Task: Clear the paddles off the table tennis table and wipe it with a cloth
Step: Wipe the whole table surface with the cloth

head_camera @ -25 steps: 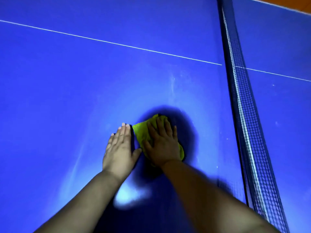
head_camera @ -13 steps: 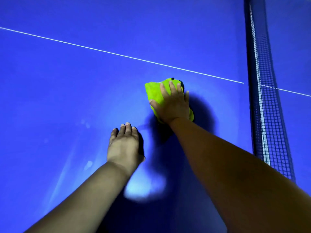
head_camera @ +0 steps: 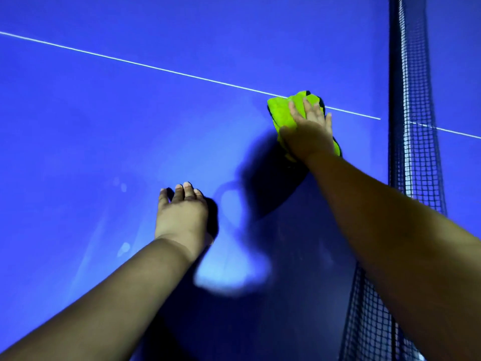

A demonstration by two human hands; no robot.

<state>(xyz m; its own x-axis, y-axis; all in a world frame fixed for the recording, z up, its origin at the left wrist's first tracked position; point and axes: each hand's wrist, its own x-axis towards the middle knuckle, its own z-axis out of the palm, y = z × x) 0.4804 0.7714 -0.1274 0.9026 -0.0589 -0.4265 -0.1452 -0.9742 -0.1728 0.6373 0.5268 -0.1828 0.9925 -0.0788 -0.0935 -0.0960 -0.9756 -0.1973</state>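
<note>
A bright green cloth (head_camera: 282,112) lies bunched on the blue table tennis table (head_camera: 104,126), right at the white centre line (head_camera: 156,67). My right hand (head_camera: 309,131) presses flat on the cloth with straight fingers, arm stretched far forward. My left hand (head_camera: 182,212) rests palm down on the bare table surface, nearer to me and left of the cloth. No paddles are in view.
The dark net (head_camera: 413,152) runs along the right side, a short way right of the cloth. Beyond it lies the other half of the table (head_camera: 458,74). Faint smears and a bright light reflection (head_camera: 229,272) show on the surface near my left wrist.
My right hand has pushed the cloth away from me and to the right, up to the white line. My left hand has stayed planted on the table.
</note>
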